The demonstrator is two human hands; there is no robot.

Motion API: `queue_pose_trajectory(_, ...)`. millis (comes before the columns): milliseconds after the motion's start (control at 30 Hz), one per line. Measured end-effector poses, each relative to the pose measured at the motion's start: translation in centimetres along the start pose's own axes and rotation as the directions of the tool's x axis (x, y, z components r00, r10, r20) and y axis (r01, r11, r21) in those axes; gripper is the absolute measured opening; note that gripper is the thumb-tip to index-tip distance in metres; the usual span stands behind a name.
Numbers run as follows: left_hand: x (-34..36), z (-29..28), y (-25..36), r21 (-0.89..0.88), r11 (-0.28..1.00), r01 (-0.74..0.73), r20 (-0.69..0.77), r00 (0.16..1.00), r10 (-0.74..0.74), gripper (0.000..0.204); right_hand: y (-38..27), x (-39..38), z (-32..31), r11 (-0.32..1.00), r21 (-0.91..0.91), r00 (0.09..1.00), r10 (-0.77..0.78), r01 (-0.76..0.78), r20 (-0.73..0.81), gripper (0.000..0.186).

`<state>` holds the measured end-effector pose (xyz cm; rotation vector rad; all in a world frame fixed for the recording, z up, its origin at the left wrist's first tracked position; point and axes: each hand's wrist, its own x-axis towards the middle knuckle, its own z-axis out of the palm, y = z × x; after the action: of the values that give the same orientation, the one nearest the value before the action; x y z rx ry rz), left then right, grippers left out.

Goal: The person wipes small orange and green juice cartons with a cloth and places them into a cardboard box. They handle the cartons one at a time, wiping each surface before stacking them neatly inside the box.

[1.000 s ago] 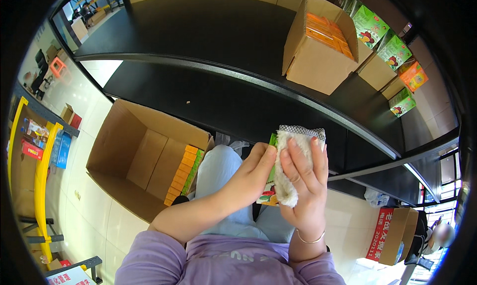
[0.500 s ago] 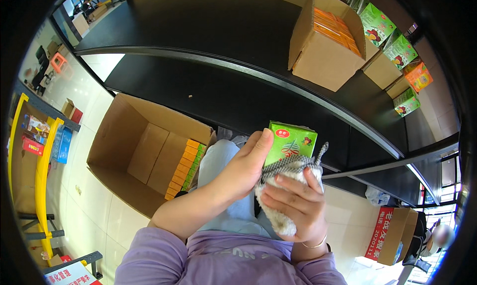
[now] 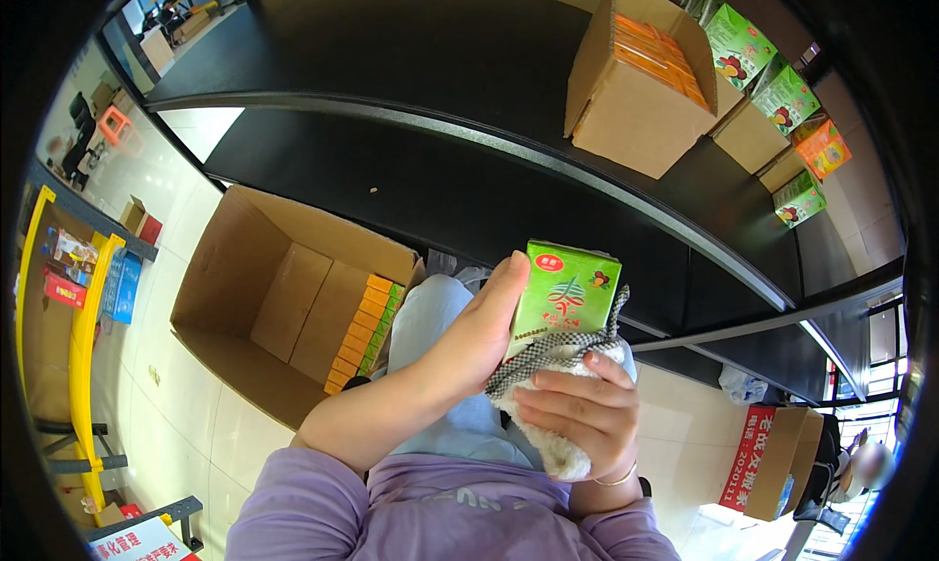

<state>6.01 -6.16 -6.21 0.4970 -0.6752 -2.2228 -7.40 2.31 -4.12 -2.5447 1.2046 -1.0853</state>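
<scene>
My left hand point(image 3: 489, 318) grips the left side of a green carton point(image 3: 567, 285) with a red oval mark, its thumb along the upper left edge. A white cloth point(image 3: 553, 404) with a checked black-and-white border is bunched in my right hand point(image 3: 587, 419). That cloth lies over the lower part of the carton's front and hides it. The fingers of my right hand are wrapped across the cloth. Both hands are above my lap, in front of the black shelf.
Left of my legs stands an open cardboard box point(image 3: 293, 297) with a row of orange-and-green cartons point(image 3: 362, 331) along one side. On the black shelf point(image 3: 411, 52) sits another box point(image 3: 641, 111) of orange packs. Green cartons point(image 3: 740, 47) stand at the right. A yellow-framed rack point(image 3: 86, 356) is far left.
The cloth has slid down the carton's front, baring more of its printed face. My right hand has moved slightly down with it. My left hand keeps its hold.
</scene>
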Motion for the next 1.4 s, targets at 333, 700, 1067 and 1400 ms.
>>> queue_pose_trajectory(333,-0.6,0.5,-1.0,-0.024,0.996,0.081,0.016,0.997,-0.08,0.072,1.2,0.8,0.0,0.973,-0.164,0.96,0.118,-0.163,-0.255,0.017)
queue_pose_trajectory(700,-0.4,0.0,-2.1,-0.17,0.958,0.231,0.08,0.972,-0.22,0.045,2.3,1.9,1.4,0.81,0.518,0.764,0.511,-0.274,-0.395,0.058)
queue_pose_trajectory(1067,-0.3,0.0,-2.1,0.282,0.958,0.053,-0.028,0.998,-0.048,0.047,1.3,2.4,1.1,0.723,0.651,0.786,0.532,-0.23,-0.314,0.053)
queue_pose_trajectory(1400,-0.3,0.2,-2.5,0.055,0.987,0.153,-0.088,0.985,-0.148,0.041,1.3,2.3,0.5,0.974,0.022,0.964,0.225,-0.224,-0.142,0.04)
